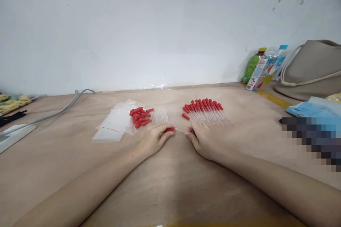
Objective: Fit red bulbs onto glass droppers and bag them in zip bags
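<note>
Counts: one dropper (176, 130) in hand. Bulbs (140, 116), red, loose pile left of centre: about a dozen, but overlap prevents an exact count. Tubes (162, 116), clear, bundled just right of that pile: too faint to count. Finished row (206, 112), right of centre: roughly a dozen capped pieces fanned side by side. One stray bulb (185, 116) at its left end. Three bottles (259, 71) at upper right.

Pose: both my forearms lie on the table (170, 184), converging at centre. My left hand (154, 138) pinches the dropper's red end between thumb and fingertips. My right hand (201, 142) pinches the glass end. The piece runs level between them, just above the table.

Containers: flat clear bags (113, 126) stacked left of the bulbs, contents not discernible. Tan tote (314, 69) at the right edge, interior hidden.
</note>
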Demonstrator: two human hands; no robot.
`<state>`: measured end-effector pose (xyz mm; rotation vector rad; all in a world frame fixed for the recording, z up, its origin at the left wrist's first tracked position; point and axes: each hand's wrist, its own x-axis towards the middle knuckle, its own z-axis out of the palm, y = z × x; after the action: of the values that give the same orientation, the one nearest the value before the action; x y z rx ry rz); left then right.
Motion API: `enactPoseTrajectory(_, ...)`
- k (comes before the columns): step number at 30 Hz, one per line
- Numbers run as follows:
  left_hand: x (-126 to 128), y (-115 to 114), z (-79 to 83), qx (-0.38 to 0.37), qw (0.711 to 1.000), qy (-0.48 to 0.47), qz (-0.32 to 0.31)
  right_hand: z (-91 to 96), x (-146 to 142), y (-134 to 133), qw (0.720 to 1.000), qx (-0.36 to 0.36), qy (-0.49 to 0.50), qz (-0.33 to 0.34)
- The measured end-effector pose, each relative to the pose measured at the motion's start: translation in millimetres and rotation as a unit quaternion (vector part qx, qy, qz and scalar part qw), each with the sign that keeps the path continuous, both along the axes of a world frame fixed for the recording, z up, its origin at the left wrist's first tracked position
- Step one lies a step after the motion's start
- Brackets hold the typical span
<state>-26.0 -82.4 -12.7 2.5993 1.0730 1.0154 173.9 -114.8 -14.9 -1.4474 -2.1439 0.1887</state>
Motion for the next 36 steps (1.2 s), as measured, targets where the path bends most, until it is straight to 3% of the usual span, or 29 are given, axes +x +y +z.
enactPoseTrajectory(4,0.1,-1.9,1.0,-0.010,1.000,-0.016,0.001,-3.4,2.6,3.7,0.998,0.005,0.031,0.059)
enactPoseTrajectory(10,-2.3,-1.6,-0.6,-0.030,0.998,-0.028,-0.048,-6.3,10.1,13.4,0.990,0.026,0.041,0.132)
enactPoseTrajectory(17,-3.9,0.8,-3.5,-0.041,0.995,0.027,-0.090,-0.7,13.9,15.9,0.990,0.043,-0.051,0.128)
enactPoseTrajectory(27,-3.8,1.3,-7.0,-0.021,0.996,0.052,-0.062,-5.7,10.4,14.3,0.981,0.116,-0.112,0.103)
enactPoseTrajectory(36,-3.4,2.0,-7.7,-0.006,0.994,0.066,-0.092,-5.7,9.4,15.2,0.985,0.055,-0.111,0.121)
